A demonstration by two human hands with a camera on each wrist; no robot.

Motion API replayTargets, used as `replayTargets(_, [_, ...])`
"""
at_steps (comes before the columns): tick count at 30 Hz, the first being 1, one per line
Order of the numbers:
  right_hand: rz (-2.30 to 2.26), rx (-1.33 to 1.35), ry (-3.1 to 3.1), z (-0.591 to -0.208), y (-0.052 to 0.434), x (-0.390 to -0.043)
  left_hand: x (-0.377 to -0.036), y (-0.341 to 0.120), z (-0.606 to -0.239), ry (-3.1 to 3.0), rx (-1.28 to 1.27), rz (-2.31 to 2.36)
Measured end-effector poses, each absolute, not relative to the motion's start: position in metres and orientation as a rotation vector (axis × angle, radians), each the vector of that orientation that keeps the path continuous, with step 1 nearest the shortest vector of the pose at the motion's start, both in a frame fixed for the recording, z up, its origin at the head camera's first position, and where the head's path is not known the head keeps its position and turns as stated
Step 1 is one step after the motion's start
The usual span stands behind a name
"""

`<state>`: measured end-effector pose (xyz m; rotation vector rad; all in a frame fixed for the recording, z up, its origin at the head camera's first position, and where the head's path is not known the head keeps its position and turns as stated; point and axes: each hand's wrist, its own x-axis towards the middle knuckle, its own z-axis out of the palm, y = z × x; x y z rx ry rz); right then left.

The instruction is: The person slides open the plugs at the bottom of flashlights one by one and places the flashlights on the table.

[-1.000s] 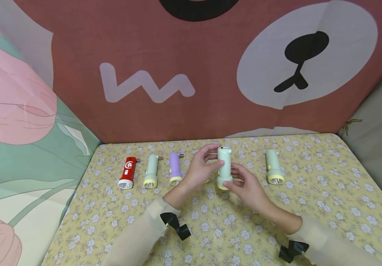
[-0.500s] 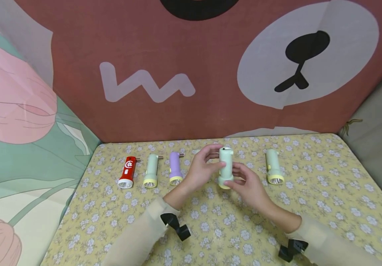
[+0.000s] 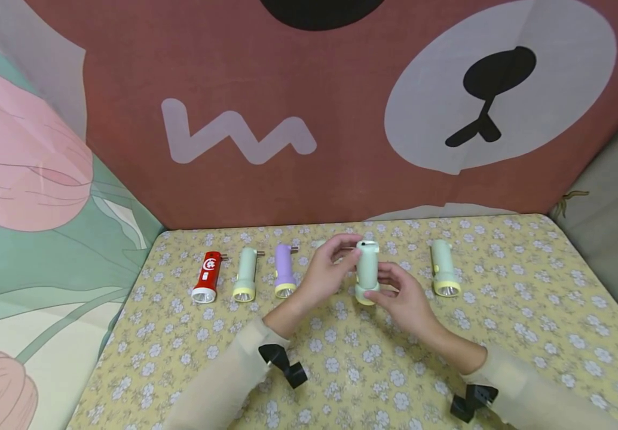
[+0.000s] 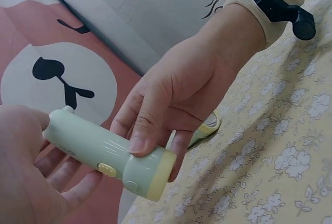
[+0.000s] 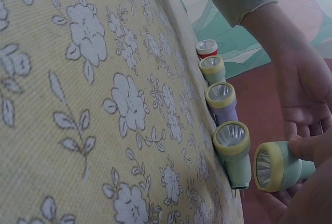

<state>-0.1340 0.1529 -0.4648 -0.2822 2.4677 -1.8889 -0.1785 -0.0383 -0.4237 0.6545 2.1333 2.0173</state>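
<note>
A pale green flashlight (image 3: 367, 272) with a yellow rim is held between both hands above the table, its lens end down in the head view. My left hand (image 3: 327, 266) holds the tail end, thumb at the top and fingers behind the body. My right hand (image 3: 403, 295) pinches the head end near the yellow rim, with its thumb (image 4: 142, 136) on the near side. A yellow switch (image 4: 107, 169) shows on the body in the left wrist view. The lens (image 5: 264, 168) is visible in the right wrist view, where it looks unlit.
On the flowered tablecloth (image 3: 352, 370) lie a red flashlight (image 3: 208, 278), a green one (image 3: 245, 275) and a purple one (image 3: 284, 272), left of the hands. Another green flashlight (image 5: 233, 151) is mostly hidden behind my left hand in the head view. One more green flashlight (image 3: 444, 269) lies to the right.
The held flashlight has shifted slightly right. My left thumb has slid up from the middle of its body toward the tail end. The flashlights on the table have stayed put.
</note>
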Motion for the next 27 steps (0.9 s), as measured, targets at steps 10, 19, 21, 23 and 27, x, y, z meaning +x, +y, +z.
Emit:
replayTargets(10, [-1.929, -0.31, 2.438, -0.466, 0.155, -0.134, -0.174, -0.039, -0.413, 2.151, 0.63, 1.965])
replayTargets(19, [-1.95, -0.358, 2.46, -0.467, 0.155, -0.131, -0.17, -0.039, -0.409, 2.153, 0.575, 1.959])
replayTargets(21, [-1.957, -0.368, 2.459, -0.467, 0.155, -0.131, -0.17, -0.039, -0.408, 2.159, 0.569, 1.954])
replayTargets(23, [-1.961, -0.378, 2.461, -0.467, 0.155, -0.132, -0.169, -0.039, -0.407, 2.157, 0.561, 1.953])
replayTargets(27, [-1.964, -0.4, 2.469, -0.467, 0.154, -0.132, -0.168, -0.038, -0.403, 2.121, 0.512, 1.967])
